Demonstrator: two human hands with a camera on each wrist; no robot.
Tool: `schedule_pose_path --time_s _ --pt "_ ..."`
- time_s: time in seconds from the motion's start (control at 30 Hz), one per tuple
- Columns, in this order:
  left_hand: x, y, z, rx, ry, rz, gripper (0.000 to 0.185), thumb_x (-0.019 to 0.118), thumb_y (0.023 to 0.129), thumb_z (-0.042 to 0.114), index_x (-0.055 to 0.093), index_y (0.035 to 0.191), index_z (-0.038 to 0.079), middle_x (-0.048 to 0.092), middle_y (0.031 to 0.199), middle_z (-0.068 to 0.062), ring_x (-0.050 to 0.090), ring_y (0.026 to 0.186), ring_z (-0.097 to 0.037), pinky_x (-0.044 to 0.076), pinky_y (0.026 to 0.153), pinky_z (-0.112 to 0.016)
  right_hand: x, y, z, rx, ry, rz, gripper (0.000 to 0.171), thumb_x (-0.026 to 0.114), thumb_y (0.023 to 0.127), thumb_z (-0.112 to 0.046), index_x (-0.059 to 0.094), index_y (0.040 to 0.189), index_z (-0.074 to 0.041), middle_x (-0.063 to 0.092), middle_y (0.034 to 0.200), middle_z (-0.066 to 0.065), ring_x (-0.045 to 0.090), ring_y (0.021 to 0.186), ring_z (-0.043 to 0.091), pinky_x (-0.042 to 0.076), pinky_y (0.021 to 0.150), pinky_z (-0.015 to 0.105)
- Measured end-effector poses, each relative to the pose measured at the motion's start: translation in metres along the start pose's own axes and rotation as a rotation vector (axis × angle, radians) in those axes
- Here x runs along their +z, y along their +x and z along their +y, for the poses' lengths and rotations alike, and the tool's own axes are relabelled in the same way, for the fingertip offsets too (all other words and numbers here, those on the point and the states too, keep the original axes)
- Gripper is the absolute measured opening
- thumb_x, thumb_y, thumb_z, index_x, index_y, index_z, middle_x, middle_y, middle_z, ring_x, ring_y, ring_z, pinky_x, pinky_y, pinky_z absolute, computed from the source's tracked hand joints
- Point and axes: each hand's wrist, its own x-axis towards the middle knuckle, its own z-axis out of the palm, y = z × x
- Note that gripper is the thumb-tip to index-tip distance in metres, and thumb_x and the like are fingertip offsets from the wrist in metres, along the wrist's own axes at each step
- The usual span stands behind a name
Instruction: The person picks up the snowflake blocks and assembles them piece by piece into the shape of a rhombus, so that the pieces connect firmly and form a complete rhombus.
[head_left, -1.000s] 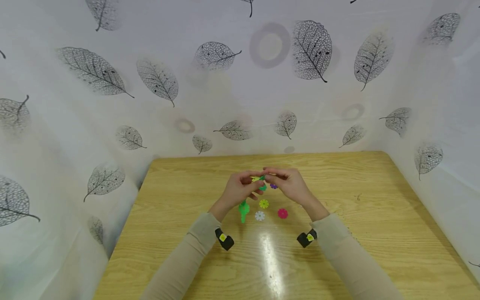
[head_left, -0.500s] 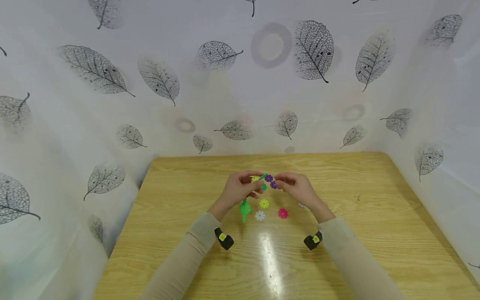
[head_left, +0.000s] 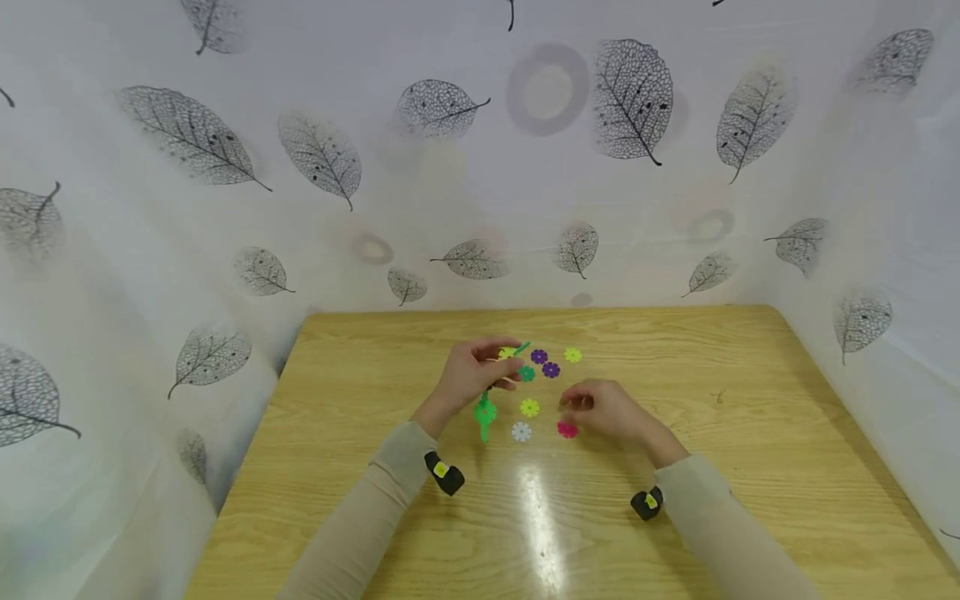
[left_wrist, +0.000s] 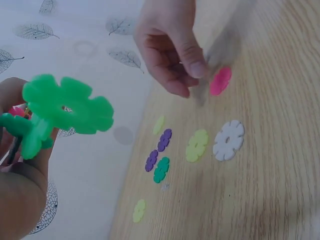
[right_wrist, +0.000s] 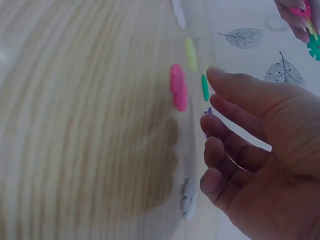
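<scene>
While the left hand (head_left: 472,377) sits just left of centre in the head view, its fingers curl round a cluster of joined green snowflake pieces (left_wrist: 60,112), held lifted off the bench (head_left: 750,433); in the left wrist view the cluster fills the left side of the frame, with a bit of pink and yellow tucked near the palm. The right hand (head_left: 611,412) hovers low, right of centre, fingers loosely bent and narrowly parted, holding nothing; its fingertips (left_wrist: 197,67) are just beside the pink disc (head_left: 567,429), though whether they touch it I cannot tell. In the right wrist view that pink disc (right_wrist: 178,87) lies flat on the wood above the spread fingers.

Loose discs lie on the bench between the hands: a white disc (head_left: 521,431) and a yellow-green disc (head_left: 529,407) left of the pink one, a dark green disc (head_left: 527,373) and two purple discs (head_left: 544,362) above them, and another yellow-green disc (head_left: 573,355) toward the far edge. A leaf-print curtain (head_left: 187,142) fills the upper half of the head view.
</scene>
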Motion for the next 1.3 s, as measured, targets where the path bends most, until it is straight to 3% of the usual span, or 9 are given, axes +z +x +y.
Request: schedule_pose_path --time_s 0.07,0.27,0.57,0.8,1.0,1.3 --pt "0.0 0.0 0.0 -0.004 -0.015 0.002 0.031 0.076 0.088 0.008 0.07 0.117 0.002 0.07 0.088 -0.019 0.074 0.074 -0.026 0.062 0.07 -0.046 0.002 -0.003 0.001 0.01 0.004 -0.02 0.022 0.075 0.089 -0.025 0.073 0.108 -0.014 0.067 0.094 -0.006 0.058 0.087 0.014 0.052 0.076 0.03" --pt "-0.001 0.0 0.001 -0.036 -0.039 0.014 0.039 0.073 0.09 0.007 0.066 0.128 0.007 0.069 0.096 -0.02 0.073 0.083 -0.039 0.063 0.071 -0.044 0.007 -0.006 0.005 0.018 0.003 -0.05 0.03 0.079 0.086 -0.032 0.072 0.109 -0.014 0.066 0.096 -0.005 0.057 0.088 0.015 0.05 0.078 0.033" --pt "-0.002 0.001 -0.001 -0.052 -0.03 0.038 0.036 0.071 0.093 0.011 0.067 0.129 0.012 0.06 0.105 -0.032 0.073 0.074 -0.02 0.063 0.067 -0.041 0.009 -0.005 0.005 0.006 -0.036 -0.037 0.026 0.08 0.084 -0.026 0.072 0.105 -0.012 0.065 0.095 -0.002 0.057 0.088 0.014 0.05 0.08 0.033" --pt "-0.004 0.002 -0.004 -0.047 -0.052 0.042 0.037 0.071 0.093 0.012 0.067 0.13 0.011 0.065 0.093 -0.018 0.073 0.074 -0.02 0.063 0.066 -0.04 0.01 -0.006 0.002 -0.026 -0.089 -0.037 0.027 0.084 0.08 -0.028 0.071 0.098 -0.012 0.066 0.093 -0.002 0.058 0.087 0.013 0.052 0.079 0.032" --pt "-0.006 0.001 -0.004 -0.053 -0.082 0.054 0.037 0.071 0.093 0.013 0.067 0.129 0.011 0.066 0.09 -0.022 0.073 0.074 -0.021 0.063 0.066 -0.039 0.01 -0.005 0.0 -0.063 -0.131 -0.028 0.026 0.086 0.078 -0.021 0.068 0.094 -0.011 0.064 0.088 -0.003 0.058 0.082 0.013 0.052 0.074 0.027" --pt "-0.004 -0.003 -0.002 -0.112 -0.079 0.047 0.037 0.07 0.093 0.009 0.066 0.13 0.008 0.063 0.109 -0.033 0.073 0.075 -0.019 0.063 0.068 -0.038 0.007 -0.001 -0.006 -0.009 0.012 -0.026 0.006 0.07 0.093 -0.012 0.068 0.097 -0.015 0.067 0.089 -0.005 0.061 0.083 0.011 0.054 0.074 0.026"
